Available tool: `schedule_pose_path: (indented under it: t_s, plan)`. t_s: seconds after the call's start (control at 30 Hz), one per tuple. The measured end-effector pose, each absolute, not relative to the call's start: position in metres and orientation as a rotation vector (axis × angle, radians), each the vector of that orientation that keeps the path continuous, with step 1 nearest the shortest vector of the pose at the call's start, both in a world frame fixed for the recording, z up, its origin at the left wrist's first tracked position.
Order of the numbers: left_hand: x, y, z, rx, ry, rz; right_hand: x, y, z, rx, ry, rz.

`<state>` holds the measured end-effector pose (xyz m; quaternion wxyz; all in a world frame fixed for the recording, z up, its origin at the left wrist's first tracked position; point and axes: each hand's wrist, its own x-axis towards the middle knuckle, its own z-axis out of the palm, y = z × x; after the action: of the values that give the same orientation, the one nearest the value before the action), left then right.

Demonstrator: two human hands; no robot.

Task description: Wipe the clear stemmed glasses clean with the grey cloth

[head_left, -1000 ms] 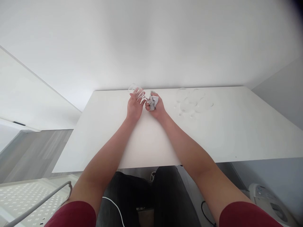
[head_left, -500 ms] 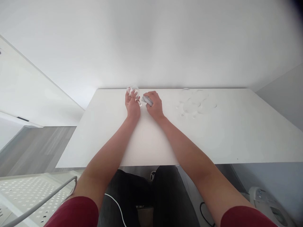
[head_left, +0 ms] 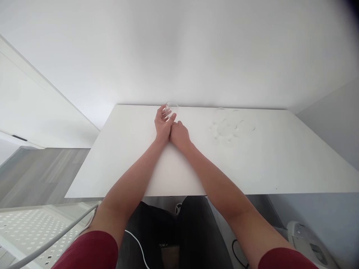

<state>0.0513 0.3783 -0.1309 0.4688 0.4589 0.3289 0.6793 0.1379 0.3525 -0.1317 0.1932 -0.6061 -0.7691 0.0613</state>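
Note:
My left hand [head_left: 163,123] holds a clear stemmed glass [head_left: 171,109] near the far edge of the white table [head_left: 129,160], its fingers curled round the bowl. My right hand [head_left: 178,134] is pressed against the left one, closed into a fist just below the glass. The grey cloth that it held in the earlier frames is hidden from view now. Both hands touch each other above the table top.
Several more clear glasses [head_left: 230,125] stand in a group on the table to the right of my hands. A white perforated rack [head_left: 30,228] sits low at the left, and a white device [head_left: 308,235] on the floor at the right.
My right hand has closed up against the left hand, and the grey cloth no longer shows. The glass has turned more upright and shifted slightly right.

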Motion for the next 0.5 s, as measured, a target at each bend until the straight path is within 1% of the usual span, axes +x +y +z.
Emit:
schedule_pose_path:
  t_s: [0.23, 0.5]
  plan:
    - [0.053, 0.381, -0.136, 1.311, 0.839, 1.533, 0.14, 0.337, -0.115, -2.015, -2.056, 0.355]
    - [0.057, 0.385, -0.141, 1.13, 0.911, 1.409, 0.162, 0.35, -0.116, -2.295, -1.704, 0.41]
